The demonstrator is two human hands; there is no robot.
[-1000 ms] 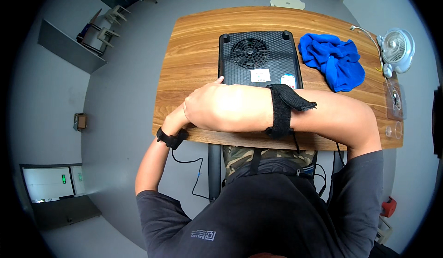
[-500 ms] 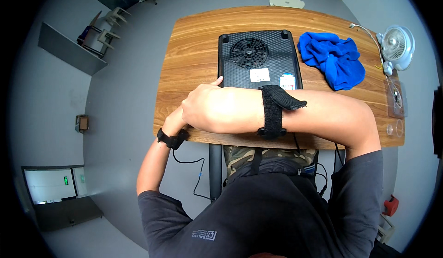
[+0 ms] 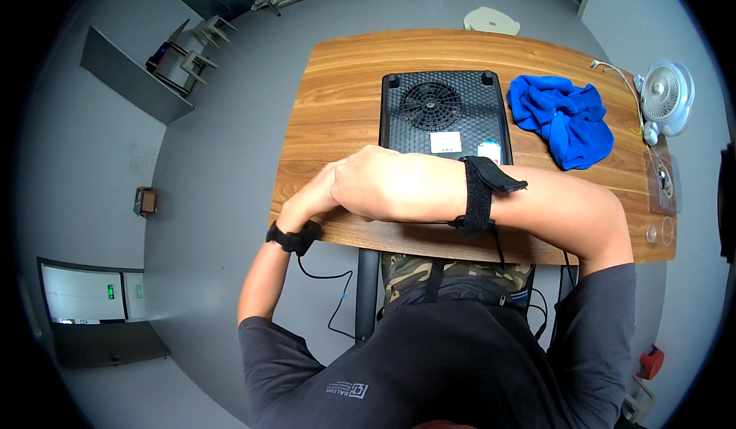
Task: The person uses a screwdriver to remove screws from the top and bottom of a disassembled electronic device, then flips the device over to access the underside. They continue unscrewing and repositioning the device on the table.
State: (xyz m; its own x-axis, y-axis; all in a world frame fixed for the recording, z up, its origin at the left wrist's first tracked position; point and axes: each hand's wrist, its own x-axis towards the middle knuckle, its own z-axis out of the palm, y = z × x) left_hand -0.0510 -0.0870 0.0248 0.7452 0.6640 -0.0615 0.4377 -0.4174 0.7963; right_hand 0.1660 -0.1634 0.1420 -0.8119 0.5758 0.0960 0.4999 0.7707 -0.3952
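A flat black induction cooker (image 3: 479, 115) lies bottom up on the wooden table, showing its round fan vent, rubber feet and two labels. My right forearm crosses its near side from the right. At the cooker's near left corner, my right hand (image 3: 376, 181) lies over the fingers of my left hand (image 3: 310, 194). My left arm reaches up from the lower left, and that hand is partly covered. The fingers of both hands are hidden, so whether either grips the cooker or anything else does not show. Each wrist wears a black strap.
A crumpled blue cloth (image 3: 567, 118) lies right of the cooker. Along the table's right edge are a white fan (image 3: 665, 95) with its cord, a clear plastic tray (image 3: 664, 184) and a small clear round container (image 3: 665, 231). A white stool (image 3: 491, 21) stands beyond the far edge.
The whole view has shifted, so the table and cooker appear lower and further right. A finger that showed at the cooker's left edge is now out of sight. My hands remain crossed.
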